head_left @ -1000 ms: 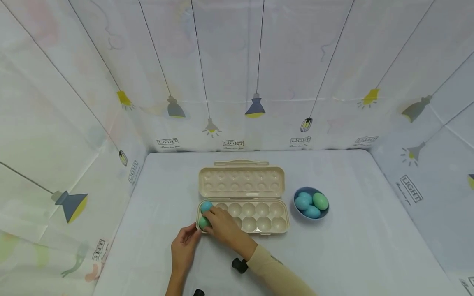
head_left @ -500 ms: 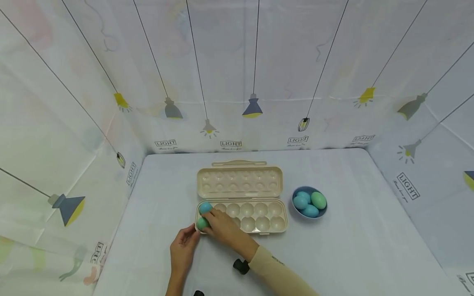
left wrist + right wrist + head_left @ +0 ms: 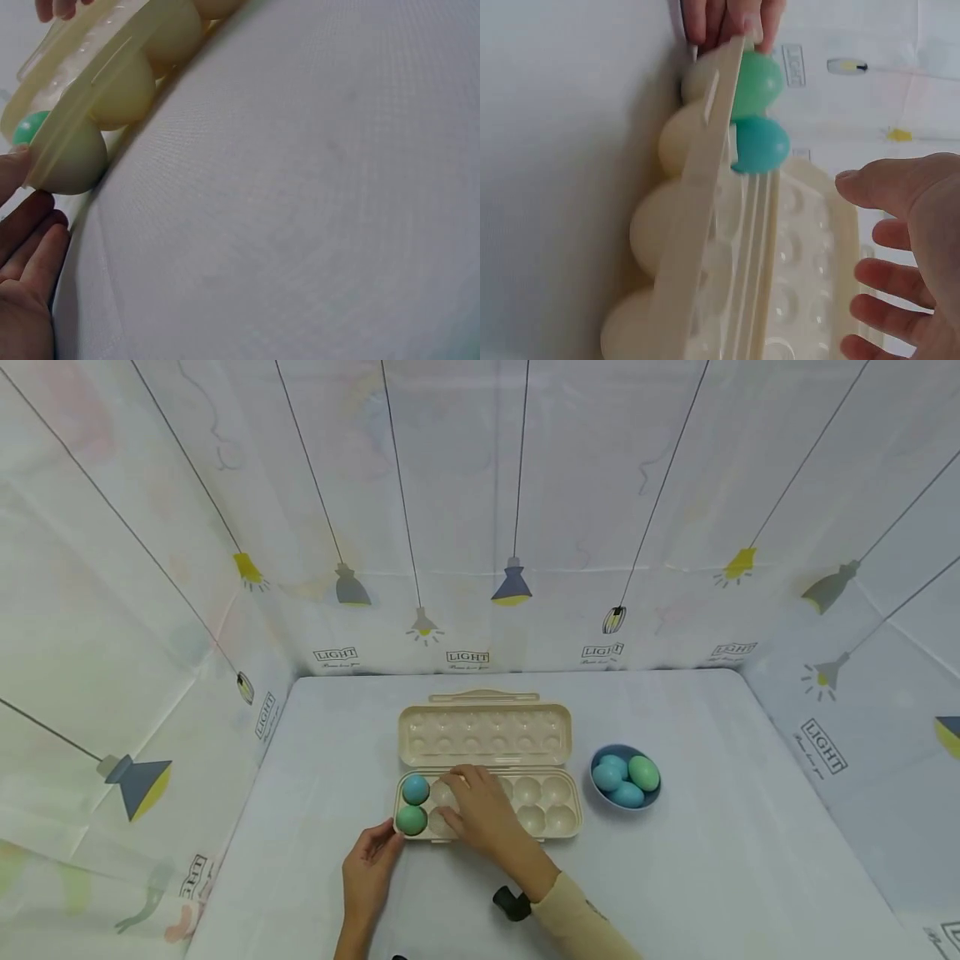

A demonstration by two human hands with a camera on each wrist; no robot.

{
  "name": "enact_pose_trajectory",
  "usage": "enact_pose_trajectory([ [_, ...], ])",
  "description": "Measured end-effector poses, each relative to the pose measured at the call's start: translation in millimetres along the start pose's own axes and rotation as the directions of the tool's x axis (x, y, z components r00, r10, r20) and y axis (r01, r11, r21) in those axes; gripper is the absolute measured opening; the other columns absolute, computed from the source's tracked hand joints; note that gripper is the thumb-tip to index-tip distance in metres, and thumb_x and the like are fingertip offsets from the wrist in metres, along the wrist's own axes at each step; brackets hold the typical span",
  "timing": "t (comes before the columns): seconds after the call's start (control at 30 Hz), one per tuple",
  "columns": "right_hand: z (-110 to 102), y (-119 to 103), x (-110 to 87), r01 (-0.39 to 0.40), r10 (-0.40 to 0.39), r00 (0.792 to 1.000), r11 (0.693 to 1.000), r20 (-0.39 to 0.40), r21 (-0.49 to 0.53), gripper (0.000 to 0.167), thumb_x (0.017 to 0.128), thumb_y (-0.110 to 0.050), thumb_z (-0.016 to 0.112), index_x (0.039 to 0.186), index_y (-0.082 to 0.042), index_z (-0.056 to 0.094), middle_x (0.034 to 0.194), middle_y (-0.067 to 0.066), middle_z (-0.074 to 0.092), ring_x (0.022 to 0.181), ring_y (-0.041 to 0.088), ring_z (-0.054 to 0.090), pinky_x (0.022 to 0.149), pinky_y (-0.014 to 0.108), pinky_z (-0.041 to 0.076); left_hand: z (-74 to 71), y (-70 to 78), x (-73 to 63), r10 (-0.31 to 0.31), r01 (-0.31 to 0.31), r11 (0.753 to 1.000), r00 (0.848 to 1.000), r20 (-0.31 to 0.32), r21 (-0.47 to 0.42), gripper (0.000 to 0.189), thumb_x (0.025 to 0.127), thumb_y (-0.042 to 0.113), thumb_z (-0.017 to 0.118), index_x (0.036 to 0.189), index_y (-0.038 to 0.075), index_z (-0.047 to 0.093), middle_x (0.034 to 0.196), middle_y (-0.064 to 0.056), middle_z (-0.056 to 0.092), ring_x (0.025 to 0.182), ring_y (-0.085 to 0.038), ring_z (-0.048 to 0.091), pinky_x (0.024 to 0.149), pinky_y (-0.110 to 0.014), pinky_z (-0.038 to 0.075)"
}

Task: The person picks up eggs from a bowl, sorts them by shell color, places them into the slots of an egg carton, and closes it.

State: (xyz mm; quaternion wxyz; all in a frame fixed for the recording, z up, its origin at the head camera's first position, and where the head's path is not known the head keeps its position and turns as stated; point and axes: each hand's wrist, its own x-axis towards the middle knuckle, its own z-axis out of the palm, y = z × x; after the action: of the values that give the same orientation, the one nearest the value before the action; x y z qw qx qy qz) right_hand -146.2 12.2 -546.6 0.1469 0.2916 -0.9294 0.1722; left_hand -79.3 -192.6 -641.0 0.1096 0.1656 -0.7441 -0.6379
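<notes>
A cream plastic egg carton (image 3: 561, 818) lies on the table with its lid (image 3: 484, 714) folded back. In its leftmost column sit a blue egg (image 3: 416, 789) at the back and a green egg (image 3: 411, 820) at the front. My left hand (image 3: 369, 870) holds the carton's front left corner, thumb at the rim and fingers below, as the left wrist view shows. Above the carton's middle cups is my right hand (image 3: 487, 814), fingers spread and holding nothing. The right wrist view shows its thumb (image 3: 877, 184) apart from the blue egg.
Right of the carton, a blue bowl (image 3: 627, 808) holds several blue eggs and a green egg (image 3: 643, 772). White cloth (image 3: 712, 860) covers the table. Printed curtains (image 3: 465, 485) enclose the back and sides. A black device (image 3: 512, 903) is on my right wrist.
My right hand has let go of the eggs at the carton's left end and moved right, its fingers opening. My left hand stays at the corner.
</notes>
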Motion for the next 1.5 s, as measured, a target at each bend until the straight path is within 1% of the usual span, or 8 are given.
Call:
enact_pose_trajectory([
  [0.17, -14.0, 20.0, -8.8, -0.046, 0.038, 0.996, 0.993, -0.08, -0.104, 0.049, 0.086, -0.027, 0.08, 0.128, -0.013, 0.061, 0.129, 0.009, 0.058, 0.118, 0.028, 0.054, 0.093, 0.047, 0.052, 0.4, 2.3, -1.1, -0.004, 0.004, 1.0, 1.0, -0.003, 0.021, 0.037, 0.087, 0.028, 0.08, 0.117, 0.009, 0.07, 0.123, -0.01, 0.071, 0.107, 0.002, 0.067, 0.089, -0.01, 0.056],
  [0.37, -24.5, 47.4, -22.2, -0.09, 0.069, 0.976, 0.992, -0.206, -0.094, 0.053, 0.08, -0.022, 0.084, 0.127, -0.009, 0.061, 0.128, 0.012, 0.057, 0.116, 0.032, 0.053, 0.088, 0.05, 0.051, -0.7, 4.6, -2.7, 0.011, -0.011, 1.0, 1.0, 0.004, -0.003, 0.037, 0.087, 0.025, 0.08, 0.117, 0.006, 0.069, 0.123, -0.011, 0.071, 0.103, 0.009, 0.065, 0.089, -0.01, 0.056],
  [0.6, -35.9, 78.6, -32.0, -0.143, 0.111, 0.949, 0.985, -0.296, -0.091, 0.063, 0.078, -0.023, 0.086, 0.131, -0.006, 0.058, 0.131, 0.017, 0.056, 0.116, 0.037, 0.052, 0.085, 0.051, 0.05, -1.6, -0.5, -0.4, 0.043, -0.042, 0.999, 0.999, 0.029, -0.031, 0.039, 0.087, 0.027, 0.079, 0.119, 0.006, 0.069, 0.124, -0.012, 0.07, 0.106, 0.007, 0.065, 0.091, -0.012, 0.056],
  [0.73, -45.5, 92.7, -39.8, -0.199, 0.164, 0.923, 0.978, -0.347, -0.066, 0.064, 0.074, -0.023, 0.088, 0.129, -0.005, 0.059, 0.129, 0.018, 0.057, 0.112, 0.039, 0.054, 0.078, 0.05, 0.049, -1.3, -1.0, -0.6, 0.05, -0.049, 0.998, 0.998, 0.035, -0.033, 0.042, 0.087, 0.031, 0.079, 0.12, 0.006, 0.068, 0.125, -0.012, 0.07, 0.108, 0.007, 0.064, 0.091, -0.011, 0.055],
  [0.8, -51.3, 100.0, -45.2, -0.235, 0.205, 0.907, 0.971, -0.368, -0.039, 0.064, 0.073, -0.022, 0.088, 0.128, -0.003, 0.06, 0.128, 0.019, 0.058, 0.11, 0.041, 0.054, 0.077, 0.052, 0.048, -1.2, 7.4, -3.4, 0.043, -0.043, 0.999, 0.998, 0.034, -0.014, 0.04, 0.089, 0.026, 0.078, 0.121, 0.004, 0.068, 0.126, -0.014, 0.069, 0.108, 0.007, 0.064, 0.091, -0.009, 0.055],
  [1.0, -62.9, 127.3, -69.0, -0.315, 0.3, 0.853, 0.948, -0.428, 0.037, 0.065, 0.072, -0.014, 0.088, 0.128, 0.003, 0.059, 0.125, 0.026, 0.058, 0.111, 0.047, 0.052, 0.086, 0.06, 0.046, -2.1, 6.7, -3.0, 0.014, -0.015, 1.0, 1.0, 0.025, 0.016, 0.036, 0.09, 0.019, 0.077, 0.122, 0.004, 0.067, 0.127, -0.013, 0.069, 0.108, 0.008, 0.063, 0.091, -0.008, 0.054],
  [1.3, -66.4, 152.9, -96.9, -0.445, 0.454, 0.798, 0.887, -0.396, 0.119, 0.064, 0.075, -0.017, 0.086, 0.13, 0.0, 0.058, 0.127, 0.026, 0.056, 0.108, 0.046, 0.051, 0.076, 0.055, 0.038, -2.4, -0.2, -0.4, 0.07, -0.07, 0.997, 0.997, 0.034, -0.015, 0.039, 0.088, 0.028, 0.079, 0.12, 0.008, 0.069, 0.125, -0.011, 0.07, 0.109, 0.007, 0.064, 0.091, -0.011, 0.055],
  [1.5, -57.9, 161.7, -109.2, -0.508, 0.525, 0.784, 0.849, -0.332, 0.145, 0.066, 0.078, -0.027, 0.084, 0.131, 0.001, 0.057, 0.126, 0.026, 0.058, 0.109, 0.047, 0.051, 0.076, 0.055, 0.037, -1.6, -0.4, -2.0, 0.08, -0.079, 0.997, 0.996, 0.028, -0.023, 0.038, 0.088, 0.025, 0.079, 0.12, 0.007, 0.069, 0.125, -0.012, 0.07, 0.108, 0.008, 0.064, 0.091, -0.011, 0.055],
])
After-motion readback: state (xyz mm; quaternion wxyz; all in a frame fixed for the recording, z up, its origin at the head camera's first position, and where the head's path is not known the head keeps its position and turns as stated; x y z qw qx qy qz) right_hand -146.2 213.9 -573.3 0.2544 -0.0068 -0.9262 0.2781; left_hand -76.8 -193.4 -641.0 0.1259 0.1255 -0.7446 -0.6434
